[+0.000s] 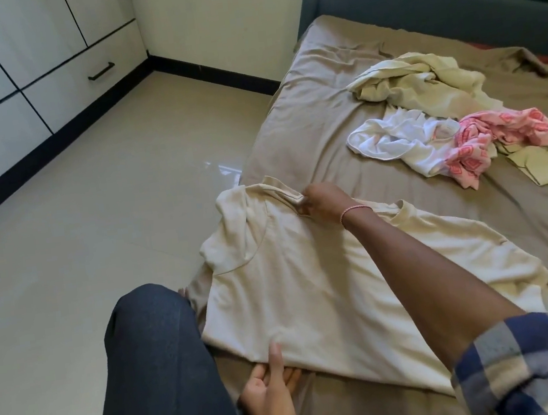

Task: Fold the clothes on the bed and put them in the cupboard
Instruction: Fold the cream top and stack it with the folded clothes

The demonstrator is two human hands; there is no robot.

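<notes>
Shirt (310, 289) spread on near edge of bed (321, 98); heap of clothes (444, 117) far right on bed; cupboard (24, 65) far left across floor (93, 212).

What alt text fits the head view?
A person's right hand pinches the collar of a cream shirt spread on a bed, while the left hand holds its hem. Loose clothes lie farther up the bed; a white cupboard stands across the floor.
</notes>
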